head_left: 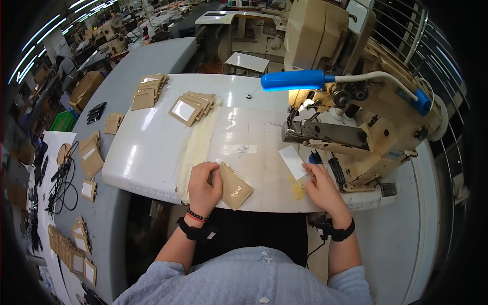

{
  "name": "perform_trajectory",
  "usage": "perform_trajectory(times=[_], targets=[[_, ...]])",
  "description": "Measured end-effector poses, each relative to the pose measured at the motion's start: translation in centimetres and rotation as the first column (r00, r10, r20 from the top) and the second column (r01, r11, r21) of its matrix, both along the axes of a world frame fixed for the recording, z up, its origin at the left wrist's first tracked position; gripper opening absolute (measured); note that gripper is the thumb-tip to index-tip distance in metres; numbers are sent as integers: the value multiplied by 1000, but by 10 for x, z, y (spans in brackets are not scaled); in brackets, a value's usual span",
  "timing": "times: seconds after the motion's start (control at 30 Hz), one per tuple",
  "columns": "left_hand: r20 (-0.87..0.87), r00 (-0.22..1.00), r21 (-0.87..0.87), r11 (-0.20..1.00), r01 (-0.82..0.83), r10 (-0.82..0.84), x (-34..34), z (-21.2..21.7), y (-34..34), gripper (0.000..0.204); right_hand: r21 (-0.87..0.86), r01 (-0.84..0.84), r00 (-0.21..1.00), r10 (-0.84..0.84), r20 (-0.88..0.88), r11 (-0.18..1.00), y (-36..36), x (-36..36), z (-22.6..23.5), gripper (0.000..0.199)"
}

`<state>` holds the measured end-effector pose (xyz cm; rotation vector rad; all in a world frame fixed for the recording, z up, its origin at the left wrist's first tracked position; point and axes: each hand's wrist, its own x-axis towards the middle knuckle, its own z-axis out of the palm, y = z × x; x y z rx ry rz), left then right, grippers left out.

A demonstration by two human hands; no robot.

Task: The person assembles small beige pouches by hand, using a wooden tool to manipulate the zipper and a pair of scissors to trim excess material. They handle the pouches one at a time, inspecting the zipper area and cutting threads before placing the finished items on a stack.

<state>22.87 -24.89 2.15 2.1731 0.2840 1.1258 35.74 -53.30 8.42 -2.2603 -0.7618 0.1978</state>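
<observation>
My left hand (204, 184) rests on the white sewing table (152, 147) and grips the left edge of a tan leather piece (235, 187) with small gold lettering. My right hand (321, 187) lies to the right, its fingertips pressing on a small white rectangular piece (293, 161) just below the arm of the beige sewing machine (356, 127). Both wrists carry dark bands.
Stacks of tan windowed pieces (190, 107) and another stack (147, 91) lie at the table's far side. More tan pieces (90, 157) sit on the grey bench to the left, with black cables (63, 178). A blue lamp (295, 80) hangs over the machine.
</observation>
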Motion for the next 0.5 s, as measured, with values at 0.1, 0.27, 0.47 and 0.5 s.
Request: perform_trajectory(times=[0.1,0.27,0.47,0.5], targets=[[4,1000,11,1000,18,-18,2,-3,0,15,-17,8,996,-7,85,1000,30,8,-9,46],[-11,999,8,999,44,-44,4,1,-5,15,-17,113,946,-102,308,993,66,20,-47,51],[-71,997,34,999,27,-25,0,4,-6,14,-115,231,884,-159,439,966,86,5,-54,46],[-31,999,67,998,11,-9,0,4,-6,14,-94,229,869,-160,467,969,89,1,-50,45]])
